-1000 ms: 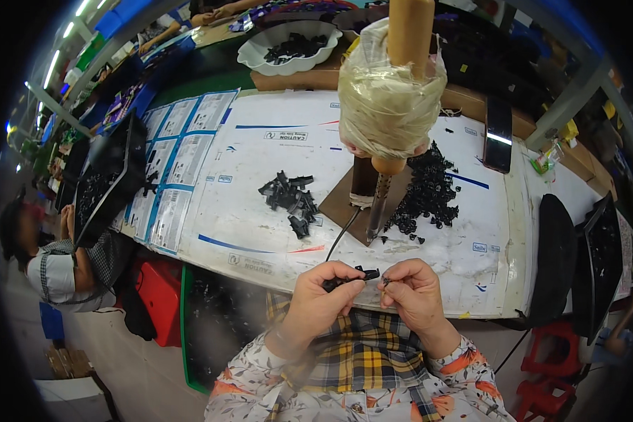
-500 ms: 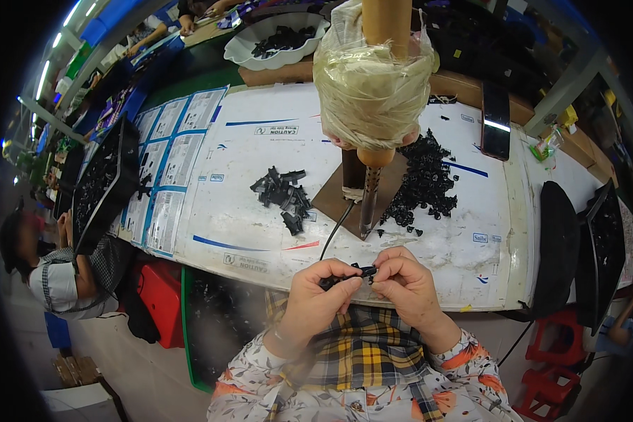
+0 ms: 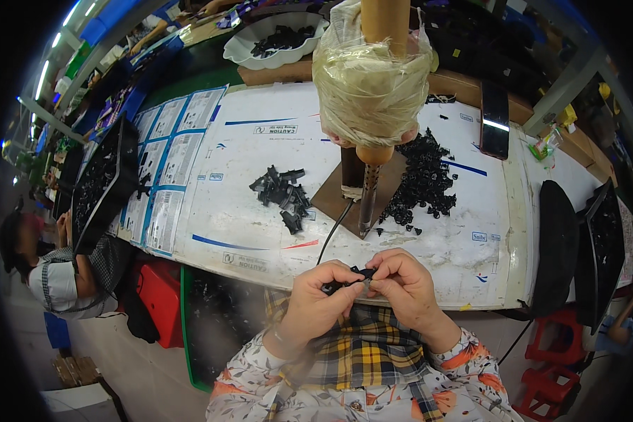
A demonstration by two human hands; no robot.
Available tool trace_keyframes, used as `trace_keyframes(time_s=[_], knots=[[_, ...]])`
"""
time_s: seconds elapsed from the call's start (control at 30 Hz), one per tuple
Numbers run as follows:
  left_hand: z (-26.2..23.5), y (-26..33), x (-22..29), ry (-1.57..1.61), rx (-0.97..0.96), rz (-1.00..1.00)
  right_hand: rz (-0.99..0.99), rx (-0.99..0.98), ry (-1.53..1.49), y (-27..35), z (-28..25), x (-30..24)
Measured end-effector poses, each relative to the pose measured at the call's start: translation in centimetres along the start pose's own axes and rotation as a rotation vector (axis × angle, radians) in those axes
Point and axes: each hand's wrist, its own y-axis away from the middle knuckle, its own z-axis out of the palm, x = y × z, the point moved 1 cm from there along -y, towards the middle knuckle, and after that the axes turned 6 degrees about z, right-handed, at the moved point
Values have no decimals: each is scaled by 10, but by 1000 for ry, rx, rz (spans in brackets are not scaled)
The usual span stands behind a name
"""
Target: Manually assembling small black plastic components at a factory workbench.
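At the near edge of the table, my left hand [image 3: 318, 295] pinches a small black plastic part [image 3: 361, 274] between thumb and fingers. My right hand [image 3: 405, 287] grips the same part from the other side, its fingertips pressed together. The fingers hide much of the part, so its full shape cannot be made out. Just beyond the hands, a soldering iron [image 3: 370, 190] with a perforated metal sleeve points down over a brown plate [image 3: 330, 193]. Left of it lies a loose pile of black plastic pieces [image 3: 281, 193]; to its right spreads a larger heap of small black parts [image 3: 422, 186].
Yellowish plastic film [image 3: 373, 84] wraps the iron's upper mount. A white bowl [image 3: 235, 53] of black parts stands at the back. Black trays [image 3: 126, 165] are at both sides, and a phone [image 3: 494, 119] lies back right. Another person [image 3: 67, 281] sits at left.
Both hands remain at almost the same place. The black part has turned slightly between the fingertips, and the fingers have shifted a little on it.
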Motion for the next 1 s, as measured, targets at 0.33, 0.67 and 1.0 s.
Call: trace_keyframes(time_s=[0.33, 0.67, 1.0], knots=[[-5, -12, 5, -456, -63, 401, 3, 76, -204, -10, 4, 5], [-5, -32, 12, -924, -44, 897, 175, 103, -442, -23, 7, -1], [-3, -34, 19, -1055, -83, 884, 150, 85, -498, -31, 4, 1]])
